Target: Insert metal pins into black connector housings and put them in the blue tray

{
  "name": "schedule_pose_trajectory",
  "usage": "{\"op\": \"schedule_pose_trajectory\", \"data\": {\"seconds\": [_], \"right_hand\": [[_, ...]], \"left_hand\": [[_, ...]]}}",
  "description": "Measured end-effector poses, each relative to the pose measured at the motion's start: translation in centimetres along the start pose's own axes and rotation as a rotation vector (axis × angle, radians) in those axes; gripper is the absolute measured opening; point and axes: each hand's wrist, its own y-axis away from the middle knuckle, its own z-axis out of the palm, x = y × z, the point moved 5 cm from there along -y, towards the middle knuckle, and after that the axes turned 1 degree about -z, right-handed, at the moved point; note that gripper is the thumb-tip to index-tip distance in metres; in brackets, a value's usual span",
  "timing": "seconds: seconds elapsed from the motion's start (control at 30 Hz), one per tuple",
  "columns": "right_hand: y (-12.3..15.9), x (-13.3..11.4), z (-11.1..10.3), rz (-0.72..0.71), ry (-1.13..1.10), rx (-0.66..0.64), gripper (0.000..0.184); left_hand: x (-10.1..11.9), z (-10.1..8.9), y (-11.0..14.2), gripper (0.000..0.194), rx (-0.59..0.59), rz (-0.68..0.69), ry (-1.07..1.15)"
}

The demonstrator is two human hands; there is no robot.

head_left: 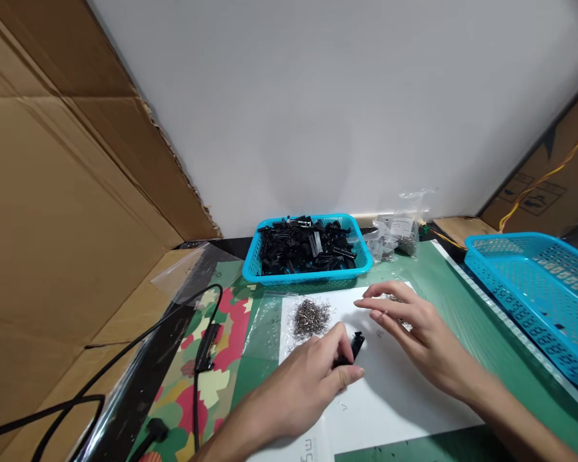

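My left hand (308,378) rests on a white sheet (395,404) and pinches a small black plastic part (354,348) between thumb and fingers. My right hand (409,327) lies over the sheet just right of it, fingers stretched and slightly curled toward a scatter of tiny metal pieces. A heap of small metal springs or clips (311,316) sits on the sheet just beyond my left hand.
A blue basket (250,266) full of black plastic parts stands at the back. Small clear bags (395,234) lie beside it. A second blue basket (534,289) sits at the right. Black cables (192,333) run along the left, beside cardboard walls.
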Motion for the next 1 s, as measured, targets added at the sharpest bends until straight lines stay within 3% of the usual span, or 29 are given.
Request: {"op": "schedule_pose_trajectory", "data": {"seconds": [0.07,0.17,0.27,0.4,0.6,0.87,1.0], "right_hand": [[0.0,0.1,0.1,-0.001,-0.034,0.051,0.025],[-0.1,1.0,0.5,0.118,-0.171,0.123,0.02],[-0.2,2.2,1.6,0.273,-0.372,0.14,0.025],[-0.3,2.6,2.7,0.356,-0.501,0.126,0.031],[-0.2,2.4,3.2,0.357,-0.433,0.117,0.032],[0.2,1.9,3.1,0.234,-0.175,0.125,0.036],[0.1,2.0,3.1,0.25,-0.192,0.111,0.039]], "left_hand": [[-0.2,0.1,-0.2,0.019,-0.008,-0.01,0.03],[-0.6,0.2,-0.5,0.02,-0.032,-0.033,0.11],[-0.8,0.4,-0.6,0.019,-0.099,-0.052,0.181],[-0.7,0.3,-0.6,0.014,-0.15,-0.033,0.174],[-0.5,0.3,-0.5,0.012,-0.145,-0.023,0.136],[-0.2,-0.2,-0.6,0.011,-0.171,-0.04,0.123],[-0.2,-0.3,-0.6,0.012,-0.165,-0.043,0.106]]}}
